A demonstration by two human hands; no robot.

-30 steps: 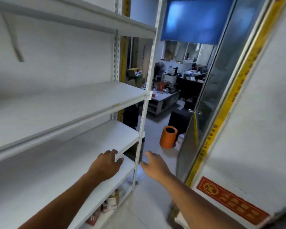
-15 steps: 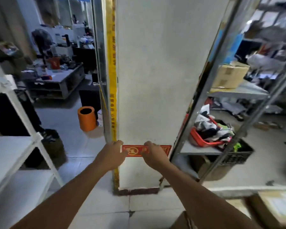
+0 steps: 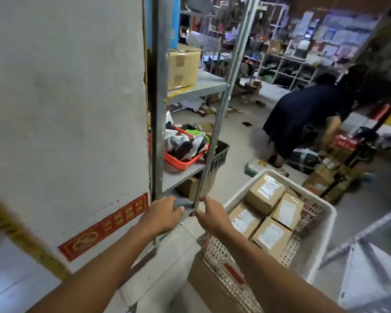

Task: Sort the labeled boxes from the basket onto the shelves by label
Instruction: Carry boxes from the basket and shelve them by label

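Note:
A white plastic basket [image 3: 321, 213] sits at the lower right on a brown carton. Inside lie several cardboard boxes with white labels, among them one at the back [image 3: 265, 193], one on the right [image 3: 286, 211] and one in front [image 3: 270, 237]. My left hand [image 3: 161, 216] and my right hand [image 3: 212, 216] are held out in front of me, left of the basket, both empty with fingers loosely apart. The right hand is close to the basket's near left corner without touching it.
A white pillar [image 3: 66, 120] with a red sign fills the left. A grey metal rack [image 3: 190, 175] beside it carries a red tray [image 3: 181, 162], a black crate and a big carton [image 3: 183, 66]. A person in dark clothes [image 3: 303, 118] bends over parcels on the floor.
My view has swung right, from the white empty shelves past the pillar to the basket of boxes. Both hands stay out in front, empty.

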